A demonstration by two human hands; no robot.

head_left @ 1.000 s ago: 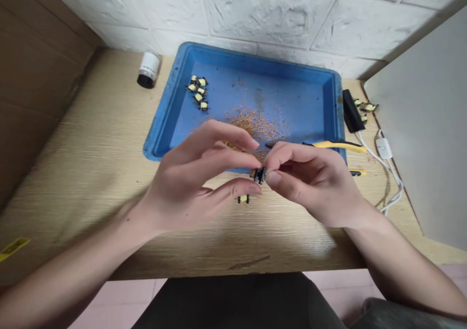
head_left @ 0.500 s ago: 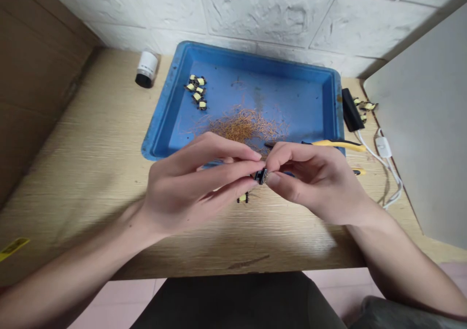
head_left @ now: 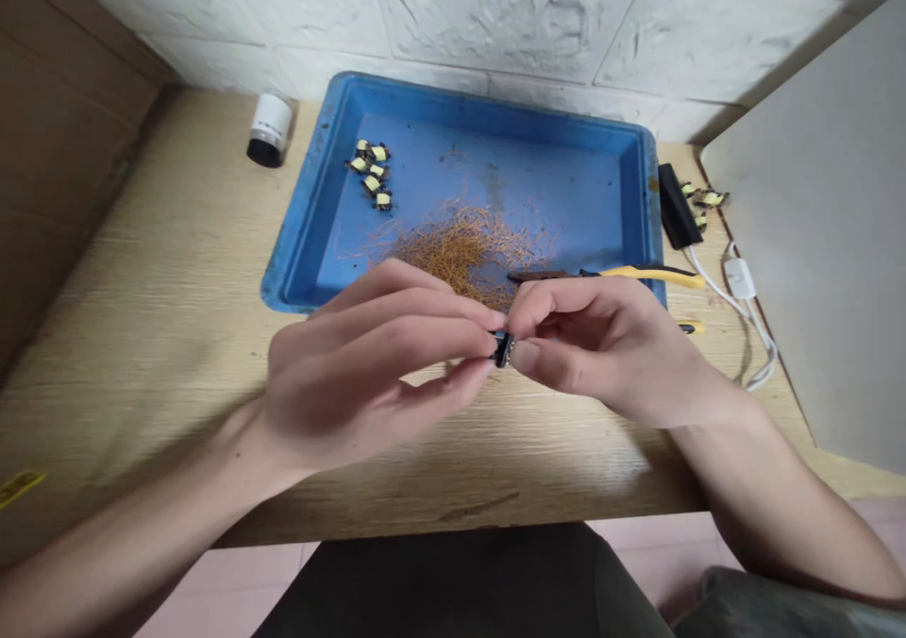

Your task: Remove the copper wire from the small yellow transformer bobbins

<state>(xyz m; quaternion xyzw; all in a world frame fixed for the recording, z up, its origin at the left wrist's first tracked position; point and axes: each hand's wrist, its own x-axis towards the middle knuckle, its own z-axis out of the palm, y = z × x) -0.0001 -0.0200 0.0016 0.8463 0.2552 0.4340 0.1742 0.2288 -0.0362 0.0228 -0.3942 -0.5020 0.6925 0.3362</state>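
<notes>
A small black part (head_left: 503, 348) is held in mid-scene, above the table (head_left: 538, 449) and just off the near edge of a blue tray (head_left: 566, 204). Its left side is gripped between the fingers and thumb of the left hand (head_left: 354, 364); its right edge is pinched by the thumb and forefinger of the right hand (head_left: 601, 345). Much of the part is covered by fingertips, so what exactly is pinched on the right cannot be told.

Because so little of the part is grasped, it could be dropped if either pinch were eased or twisted unevenly. A fall toward the far side might end in the heap of copper-coloured strands (head_left: 443, 246) in the tray, where something so small and dark could be hard to pick out. Thin metal at the right edge could be bent, or a fingertip pricked, if too much force were applied.

Pliers (head_left: 651, 274) with yellow handles lie across the tray's right rim, their dark tip close beyond the right hand; they could be knocked by a sideways swing of that hand. Yellow-and-black pieces (head_left: 383, 201) are clustered at the tray's far left, well apart from the hands, and seem at little risk. At the right, a white cable (head_left: 718, 284) might be snagged by a wide elbow movement.
</notes>
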